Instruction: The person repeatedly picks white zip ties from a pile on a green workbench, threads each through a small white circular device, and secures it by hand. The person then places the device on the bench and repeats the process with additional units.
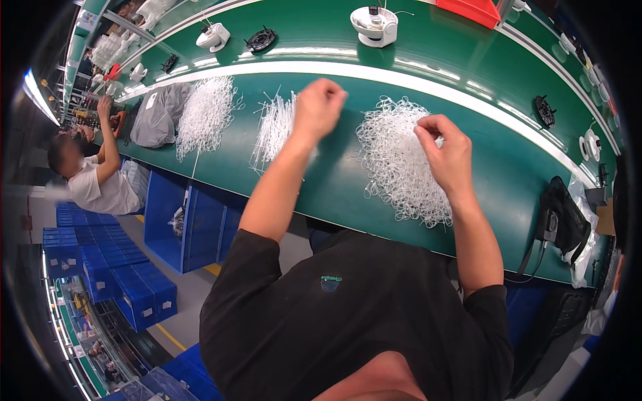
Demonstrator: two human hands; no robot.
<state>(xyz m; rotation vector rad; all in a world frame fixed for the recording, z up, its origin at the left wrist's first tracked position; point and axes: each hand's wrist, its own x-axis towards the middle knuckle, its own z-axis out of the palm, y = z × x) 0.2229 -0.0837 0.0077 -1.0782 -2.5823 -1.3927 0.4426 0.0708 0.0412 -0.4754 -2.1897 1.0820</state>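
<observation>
My left hand (pixel 319 109) is raised over the green table beside a bundle of straight white cable ties (pixel 275 127). Its fingers are curled together and slightly blurred; what they hold, if anything, cannot be made out. Above the right edge of a large heap of white cable ties bent into loops (pixel 394 160) is my right hand (pixel 449 152). Thumb and forefinger meet in a pinch there, and anything between them is too small to name. Another heap of looped white ties (pixel 206 113) lies farther left.
Behind the table runs a green conveyor (pixel 304 40) carrying white fan-like housings (pixel 374 25) and black round parts (pixel 261 40). A grey plastic bag (pixel 159 115) lies left, a black bag (pixel 560 217) right. Blue bins (pixel 167 220) stand below; another person (pixel 100 177) works at far left.
</observation>
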